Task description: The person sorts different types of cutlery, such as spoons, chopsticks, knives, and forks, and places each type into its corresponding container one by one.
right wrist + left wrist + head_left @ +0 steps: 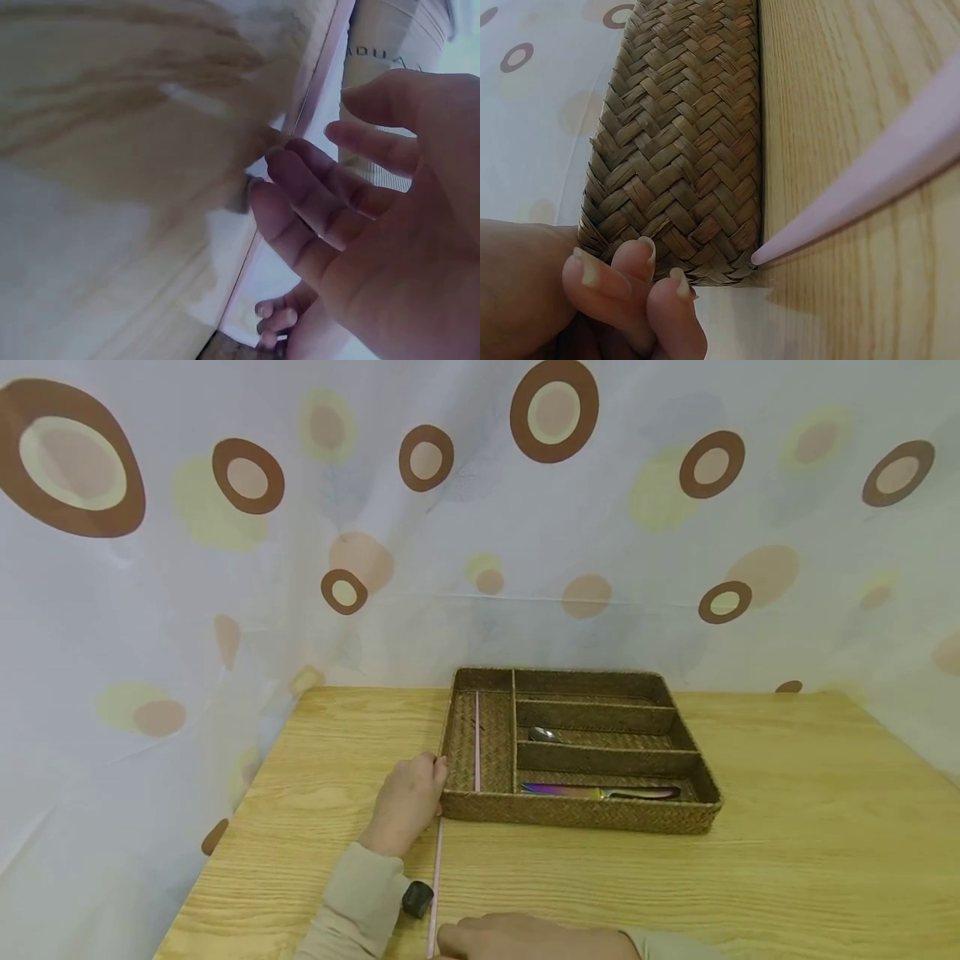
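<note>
A brown woven cutlery tray (577,812) stands on the wooden table. My left hand (405,797) grips its near left corner, with curled fingers (673,315) against the woven wall in the left wrist view. One pink chopstick (477,739) lies lengthwise in the left compartment. A second pink chopstick (855,187) lies on the table, its thin tip at the foot of the tray's corner. My right hand (536,937) is low in the head view beside that chopstick. Its fingers (300,240) are loosely extended, fingertips right at the pink stick in the right wrist view.
A rainbow-coloured knife (600,791) lies in the tray's front right compartment, and a spoon (543,735) in the middle one. A small black device (417,899) sits at the left wrist. Behind the table (810,827) hangs a white sheet (480,527) with brown and yellow circles.
</note>
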Available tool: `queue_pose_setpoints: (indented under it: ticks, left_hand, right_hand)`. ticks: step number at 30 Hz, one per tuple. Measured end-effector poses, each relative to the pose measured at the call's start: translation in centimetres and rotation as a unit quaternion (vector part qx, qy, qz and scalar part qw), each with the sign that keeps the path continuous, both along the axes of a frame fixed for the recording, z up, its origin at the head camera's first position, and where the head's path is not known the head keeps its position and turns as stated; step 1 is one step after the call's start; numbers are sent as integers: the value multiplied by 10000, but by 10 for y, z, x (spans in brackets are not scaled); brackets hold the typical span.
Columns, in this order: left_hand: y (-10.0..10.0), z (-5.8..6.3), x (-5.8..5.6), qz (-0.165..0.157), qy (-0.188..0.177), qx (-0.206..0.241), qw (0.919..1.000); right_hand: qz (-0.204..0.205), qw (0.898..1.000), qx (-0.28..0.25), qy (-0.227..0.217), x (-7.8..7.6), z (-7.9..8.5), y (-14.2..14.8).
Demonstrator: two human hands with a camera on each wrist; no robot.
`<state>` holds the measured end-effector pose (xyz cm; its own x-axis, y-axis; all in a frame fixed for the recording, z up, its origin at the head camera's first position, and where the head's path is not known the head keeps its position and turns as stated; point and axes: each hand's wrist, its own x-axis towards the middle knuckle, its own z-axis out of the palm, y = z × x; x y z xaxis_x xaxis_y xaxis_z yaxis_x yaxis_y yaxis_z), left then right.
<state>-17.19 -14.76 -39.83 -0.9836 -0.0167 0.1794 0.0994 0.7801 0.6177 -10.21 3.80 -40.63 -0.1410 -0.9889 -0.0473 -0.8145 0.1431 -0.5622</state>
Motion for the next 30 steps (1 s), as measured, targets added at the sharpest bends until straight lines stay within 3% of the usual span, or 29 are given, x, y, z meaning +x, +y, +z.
queue_pose_setpoints:
  ticks: [2,13,18,23,26,30]
  left_hand:
    - [0,0,0,-10,-7,1,10000]
    - [1,1,0,57,-27,-40,10000]
    - [1,1,0,59,-4,-70,10000]
    - [1,1,-1,54,60,-108,9999]
    - [0,1,-1,40,65,-112,9999]
    - [0,0,0,29,12,-92,10000]
  right_hand:
    - [-410,9976,354,-423,1,-1,-5]
    - [-277,9983,406,324,2,-8,-14]
    - [-135,9985,486,195,2,-9,-12]
    - [507,9986,-116,67,0,-11,-8]
    - [1046,9929,-567,30,-2,-12,-6]
    - [1399,9872,-768,73,-4,-13,-4]
